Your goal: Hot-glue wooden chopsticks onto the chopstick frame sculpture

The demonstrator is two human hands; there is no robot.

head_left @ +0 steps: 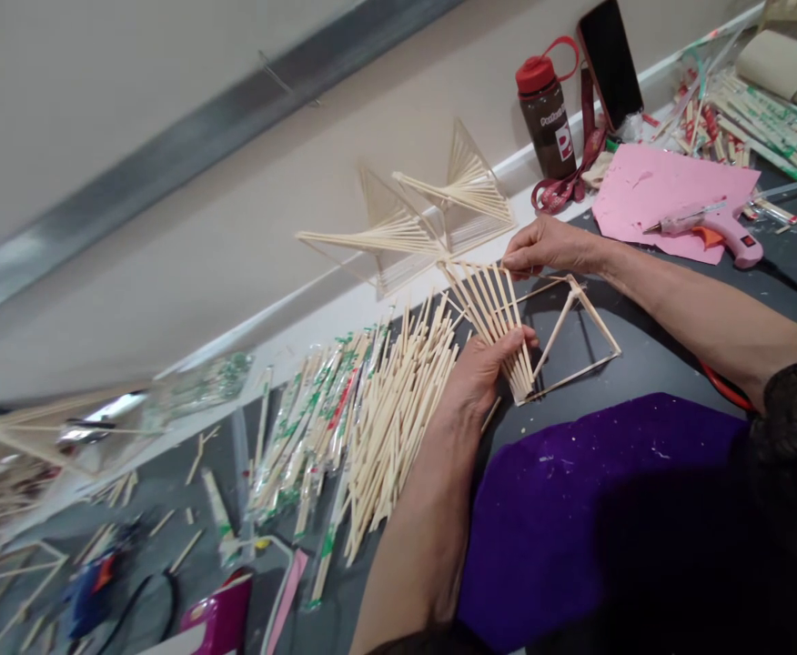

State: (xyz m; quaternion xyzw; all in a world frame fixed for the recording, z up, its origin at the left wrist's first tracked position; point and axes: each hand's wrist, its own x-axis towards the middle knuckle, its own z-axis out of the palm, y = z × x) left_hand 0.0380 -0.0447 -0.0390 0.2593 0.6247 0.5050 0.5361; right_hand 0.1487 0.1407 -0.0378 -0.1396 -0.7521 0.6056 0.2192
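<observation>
A frame of wooden chopsticks (pixel 484 296), with one side filled by a fan of sticks, is tilted up between my hands. My left hand (pixel 484 364) grips the narrow lower end of the fan, thumb across the front. At the fan's top right corner my right hand (pixel 541 247) is closed in a pinch on the upper end of a chopstick (pixel 513 296); its fingertips are partly hidden. The bare triangular part of the frame reaches out to the right, over the dark table. Beside my left forearm lies a heap of loose chopsticks (pixel 398 409).
Two finished-looking stick structures (pixel 405 223) stand against the wall. Wrapped chopsticks (pixel 303 418) lie left of the heap. A pink glue gun (pixel 726 227) rests on pink felt (pixel 644 186) at right, near a red-capped bottle (pixel 549 118) and a phone (pixel 610 64). Purple felt (pixel 576 473) lies in front.
</observation>
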